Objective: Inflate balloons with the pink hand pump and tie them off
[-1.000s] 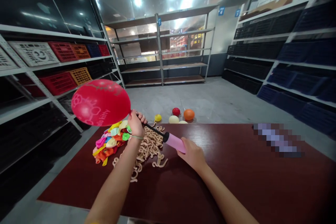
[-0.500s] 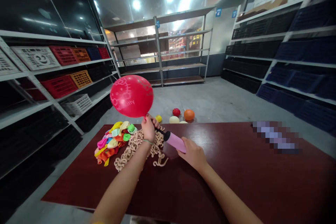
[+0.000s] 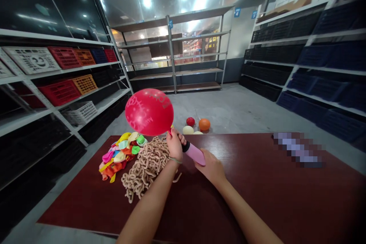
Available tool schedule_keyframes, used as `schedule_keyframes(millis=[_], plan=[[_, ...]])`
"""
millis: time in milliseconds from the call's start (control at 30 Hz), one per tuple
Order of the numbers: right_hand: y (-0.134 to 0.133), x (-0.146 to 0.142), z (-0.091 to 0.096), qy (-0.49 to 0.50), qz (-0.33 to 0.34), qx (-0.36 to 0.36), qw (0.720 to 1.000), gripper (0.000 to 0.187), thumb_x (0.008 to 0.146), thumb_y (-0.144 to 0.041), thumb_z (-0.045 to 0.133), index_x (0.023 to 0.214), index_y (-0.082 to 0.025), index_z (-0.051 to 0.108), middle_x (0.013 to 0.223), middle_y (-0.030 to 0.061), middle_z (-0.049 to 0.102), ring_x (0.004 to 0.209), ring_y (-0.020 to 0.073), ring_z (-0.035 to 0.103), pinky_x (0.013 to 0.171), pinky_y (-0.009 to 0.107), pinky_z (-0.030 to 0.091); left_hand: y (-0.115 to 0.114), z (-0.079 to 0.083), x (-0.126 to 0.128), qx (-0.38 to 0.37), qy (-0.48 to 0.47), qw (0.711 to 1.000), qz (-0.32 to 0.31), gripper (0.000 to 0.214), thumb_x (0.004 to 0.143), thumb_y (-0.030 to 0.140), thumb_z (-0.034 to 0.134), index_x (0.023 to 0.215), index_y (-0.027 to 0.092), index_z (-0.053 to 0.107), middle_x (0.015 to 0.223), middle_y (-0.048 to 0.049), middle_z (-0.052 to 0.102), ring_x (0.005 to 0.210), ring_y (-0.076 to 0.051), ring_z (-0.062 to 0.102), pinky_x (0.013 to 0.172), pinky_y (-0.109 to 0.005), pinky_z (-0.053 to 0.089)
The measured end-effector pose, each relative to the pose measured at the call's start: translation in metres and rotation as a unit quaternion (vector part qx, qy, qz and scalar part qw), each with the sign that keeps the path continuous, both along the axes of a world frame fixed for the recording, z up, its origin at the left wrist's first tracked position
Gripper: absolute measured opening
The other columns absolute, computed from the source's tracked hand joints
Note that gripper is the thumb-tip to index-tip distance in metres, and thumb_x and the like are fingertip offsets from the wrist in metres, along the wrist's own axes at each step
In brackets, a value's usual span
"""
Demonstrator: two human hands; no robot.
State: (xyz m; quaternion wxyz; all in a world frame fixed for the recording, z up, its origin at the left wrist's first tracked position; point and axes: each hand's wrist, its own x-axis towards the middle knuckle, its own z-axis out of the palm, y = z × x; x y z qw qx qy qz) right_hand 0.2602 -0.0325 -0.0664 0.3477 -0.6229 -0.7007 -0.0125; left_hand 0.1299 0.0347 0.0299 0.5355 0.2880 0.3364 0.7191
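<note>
1. In the head view, the red balloon point(image 3: 149, 112) is held up over the far edge of the brown table point(image 3: 257, 190), blown up round and tilted to the left
2. Its neck is pinched by the curled left hand point(image 3: 174, 144); how the neck meets the pump cannot be told, as it is hidden by the fingers
3. The back part of the pink pump point(image 3: 193, 154) is wrapped by the right hand point(image 3: 211, 166), closed around it, and the dark front end is met by the left hand
4. The balloon is likely very light, soft, stretchy and easily popped, so it is best held by the neck, with nails kept off the round skin
5. The pump looks stiff and smooth, perhaps a bit slippery, so it is best gripped around the tube
</note>
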Motion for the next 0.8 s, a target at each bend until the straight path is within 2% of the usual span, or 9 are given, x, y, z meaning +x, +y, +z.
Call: schedule_keyframes(millis=[100,333,400,500,700,800], plan=[[-0.001,-0.002,0.000,-0.016,0.014,-0.006,1.000,0.041,0.080,-0.037,0.061,0.117,-0.022,0.053,0.097,0.0046,0.068,0.087,0.0222,0.065,0.065,0.028,0.042,0.002,0.005,-0.010,-0.003,-0.001,1.000,-0.002,0.042,0.079,0.053,0.061,0.070,0.022,0.035,0.045,0.0109,0.032,0.031,-0.005,0.031,0.033,-0.018,0.027],[0.001,-0.003,-0.001,-0.021,0.040,-0.011,0.999,0.041,0.080,-0.037,0.062,0.117,-0.022,0.053,0.099,0.0049,0.069,0.088,0.0219,0.066,0.066,0.029,0.043,0.023,0.055,-0.068,0.042,0.011,0.998,0.046,0.038,0.080,0.049,0.061,0.070,0.021,0.037,0.047,0.0099,0.032,0.032,-0.005,0.032,0.033,-0.017,0.025],[0.003,-0.002,-0.002,-0.011,0.041,-0.009,0.999,0.041,0.079,-0.037,0.062,0.116,-0.023,0.053,0.099,0.0045,0.069,0.087,0.0216,0.066,0.067,0.029,0.044,0.026,0.061,-0.074,0.051,-0.001,0.997,0.064,0.038,0.079,0.049,0.063,0.071,0.021,0.037,0.048,0.0101,0.032,0.032,-0.005,0.031,0.033,-0.017,0.024],[0.006,-0.002,-0.004,-0.001,0.038,-0.002,0.999,0.040,0.079,-0.035,0.061,0.116,-0.023,0.054,0.099,0.0051,0.068,0.087,0.0219,0.065,0.069,0.029,0.045,0.023,0.051,-0.062,0.045,-0.018,0.996,0.079,0.040,0.079,0.051,0.063,0.072,0.022,0.037,0.048,0.0102,0.032,0.032,-0.005,0.029,0.031,-0.017,0.023],[0.003,0.004,-0.002,0.022,0.034,-0.013,0.999,0.043,0.080,-0.035,0.061,0.119,-0.022,0.052,0.103,0.0051,0.068,0.090,0.0219,0.065,0.070,0.029,0.045,0.001,0.005,-0.003,0.026,0.003,1.000,0.014,0.043,0.082,0.057,0.058,0.069,0.021,0.037,0.047,0.0088,0.036,0.032,-0.006,0.034,0.033,-0.019,0.029],[0.001,0.005,0.002,0.024,0.036,-0.020,0.999,0.048,0.081,-0.039,0.063,0.124,-0.023,0.050,0.109,0.0051,0.067,0.094,0.0223,0.065,0.071,0.029,0.046,-0.007,0.000,0.001,0.043,0.005,0.999,0.001,0.042,0.083,0.057,0.057,0.070,0.021,0.039,0.049,0.0082,0.038,0.034,-0.006,0.037,0.036,-0.019,0.033]])
